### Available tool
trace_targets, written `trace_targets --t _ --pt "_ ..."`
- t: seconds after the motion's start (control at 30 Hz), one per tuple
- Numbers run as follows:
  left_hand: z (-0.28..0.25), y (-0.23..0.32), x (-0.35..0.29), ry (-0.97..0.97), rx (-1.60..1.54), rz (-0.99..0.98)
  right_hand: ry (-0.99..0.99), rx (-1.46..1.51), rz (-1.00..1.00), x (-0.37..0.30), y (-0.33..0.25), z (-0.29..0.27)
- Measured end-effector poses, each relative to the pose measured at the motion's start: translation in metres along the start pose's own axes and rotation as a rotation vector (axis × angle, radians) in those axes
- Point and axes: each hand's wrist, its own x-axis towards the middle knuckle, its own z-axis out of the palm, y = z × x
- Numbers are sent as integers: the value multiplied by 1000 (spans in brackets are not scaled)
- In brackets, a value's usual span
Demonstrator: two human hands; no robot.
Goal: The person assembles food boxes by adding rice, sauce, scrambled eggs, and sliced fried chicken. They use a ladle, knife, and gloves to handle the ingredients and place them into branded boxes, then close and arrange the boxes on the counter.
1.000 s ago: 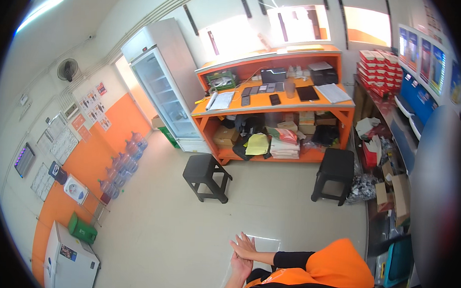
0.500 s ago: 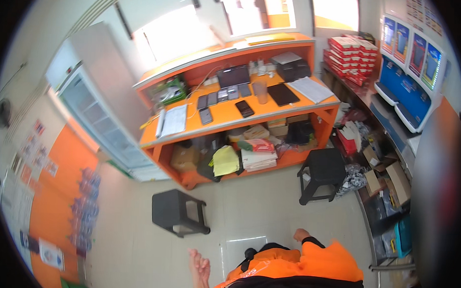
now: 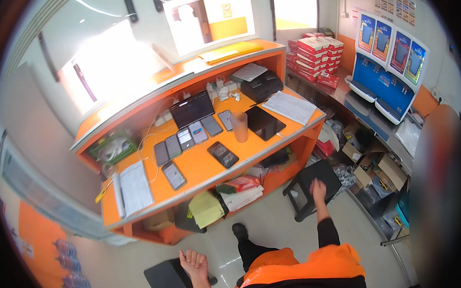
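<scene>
My left hand [image 3: 194,264] hangs low in front of me with its fingers curled in and nothing visible in them, just above a black plastic stool [image 3: 167,278]. My right hand [image 3: 318,190] reaches forward, loosely closed, and overlaps another black stool [image 3: 304,202]; I cannot tell any contact. Ahead stands an orange desk [image 3: 196,165]. On it lie a black phone [image 3: 223,155], a grey phone [image 3: 174,175] and a row of several more phones [image 3: 185,138]. A laptop [image 3: 192,109], a translucent cup [image 3: 239,128] and a black tablet [image 3: 264,123] are there too.
An open notebook [image 3: 136,190] lies at the desk's left, papers [image 3: 291,107] and a black printer [image 3: 263,86] at its right. Red-and-white boxes [image 3: 315,55] and a blue drink dispenser [image 3: 382,81] stand on the right-hand counter. Water bottles [image 3: 69,263] line the left.
The desk appears nearer and larger, and the view has turned to the right. My right hand has swung forward, and a black-shoed foot now shows. The near stool has passed under my left hand.
</scene>
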Motion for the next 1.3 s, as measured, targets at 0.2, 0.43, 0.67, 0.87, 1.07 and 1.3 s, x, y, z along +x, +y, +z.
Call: trace_targets --t 0.2,0.43,0.67,0.87,1.07,1.3 --pt "-30 42 185 191 245 -79 -15 -64 -428 245 -79 199" --pt "-77 49 242 657 564 -78 -256 -1295 -825 326 -94 378" --pt "-109 51 251 854 820 -220 -316 -1734 -900 384 -89 411" --pt "-146 61 217 888 1045 -393 -125 -924 -905 339 -129 404" --pt "-202 89 164 814 1410 -605 232 -583 -676 199 -150 268" --pt "-263 114 154 484 1891 -836 565 -429 13 -176 81 -36"
